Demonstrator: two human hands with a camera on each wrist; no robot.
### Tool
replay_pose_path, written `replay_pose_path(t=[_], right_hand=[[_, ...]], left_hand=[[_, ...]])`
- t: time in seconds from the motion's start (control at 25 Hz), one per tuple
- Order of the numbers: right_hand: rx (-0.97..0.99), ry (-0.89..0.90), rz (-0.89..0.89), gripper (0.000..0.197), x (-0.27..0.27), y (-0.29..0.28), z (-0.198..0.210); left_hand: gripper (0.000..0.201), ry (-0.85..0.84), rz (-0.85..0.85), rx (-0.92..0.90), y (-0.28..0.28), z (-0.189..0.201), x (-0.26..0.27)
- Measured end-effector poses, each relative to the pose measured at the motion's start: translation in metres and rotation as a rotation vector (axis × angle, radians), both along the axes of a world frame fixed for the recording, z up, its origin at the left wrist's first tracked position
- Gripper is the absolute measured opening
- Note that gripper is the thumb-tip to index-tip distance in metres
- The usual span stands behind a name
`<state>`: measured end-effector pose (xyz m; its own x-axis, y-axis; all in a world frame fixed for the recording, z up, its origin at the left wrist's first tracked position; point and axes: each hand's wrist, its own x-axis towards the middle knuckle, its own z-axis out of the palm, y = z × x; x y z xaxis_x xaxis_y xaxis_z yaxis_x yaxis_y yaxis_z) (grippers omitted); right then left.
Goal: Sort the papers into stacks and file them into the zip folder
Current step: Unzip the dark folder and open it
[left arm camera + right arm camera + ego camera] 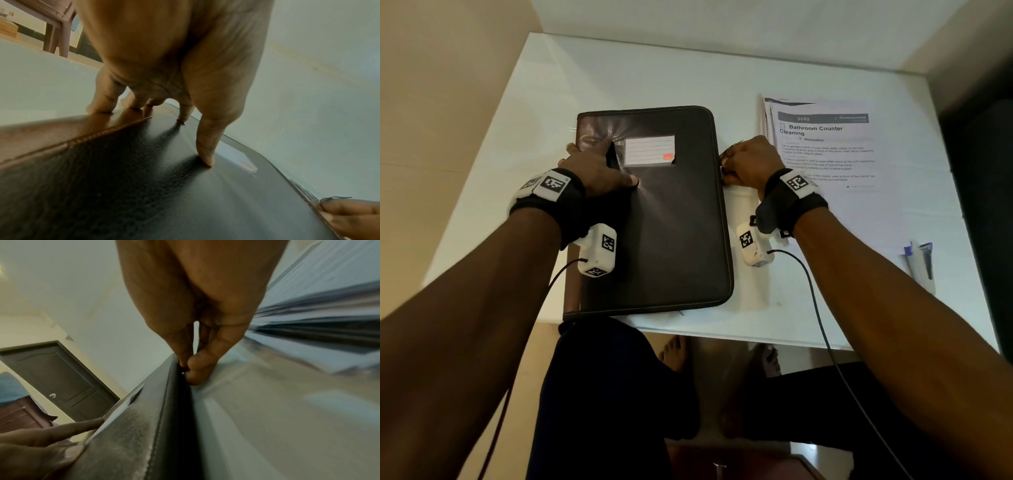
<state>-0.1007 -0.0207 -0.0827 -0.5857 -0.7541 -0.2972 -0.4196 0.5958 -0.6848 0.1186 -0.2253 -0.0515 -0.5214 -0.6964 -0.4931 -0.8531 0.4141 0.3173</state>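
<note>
A dark leather zip folder (674, 226) lies closed on the white table, a label window (649, 150) on its cover. My left hand (599, 168) presses down on the cover near the spine, fingertips (205, 160) planted on the leather (144, 186). At the folder's right edge my right hand (748, 161) pinches the zipper pull (184, 368) between thumb and fingers (198, 363). A stack of printed papers (835, 150), top sheet headed "Bathroom Counter Cleaning", lies to the right of the folder, partly under my right wrist.
The white table (640, 75) meets walls at the back and the right. Blue and white pens or clips (921, 260) lie near the right front edge. My legs and feet show below the table's front edge (739, 337). A dark door (57, 379) stands in the background.
</note>
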Motion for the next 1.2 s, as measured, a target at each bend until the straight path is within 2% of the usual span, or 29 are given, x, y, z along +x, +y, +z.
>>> replay_pose_path(t=[0.08,0.12,0.28,0.52,0.72,1.0,1.2], right_hand=[[-0.112,-0.161,-0.201,0.030,0.006,0.001,-0.001],[-0.127,-0.200,-0.219,0.033,0.007,0.000,-0.001],[-0.023,-0.046,-0.050,0.028,0.000,-0.001,0.009],[-0.030,-0.148,-0.096,0.020,-0.014,-0.010,0.012],[-0.077,-0.088,-0.115,0.015,-0.009,-0.008,0.008],[-0.088,0.043,-0.042,0.019,0.007,0.006,0.010],[-0.064,-0.053,-0.060,0.023,0.001,0.003,0.010]], left_hand=[[0.102,-0.005,-0.003,-0.006,0.002,0.001,0.001],[0.102,-0.012,-0.003,-0.010,0.001,0.002,0.001],[0.104,-0.022,-0.002,-0.013,0.000,0.001,0.000],[0.105,-0.024,-0.007,-0.016,-0.002,-0.004,-0.001],[0.106,-0.037,-0.013,-0.012,-0.002,-0.005,-0.002],[0.107,-0.050,-0.025,-0.008,-0.005,-0.007,-0.003],[0.100,0.015,0.013,-0.020,0.006,-0.001,0.003]])
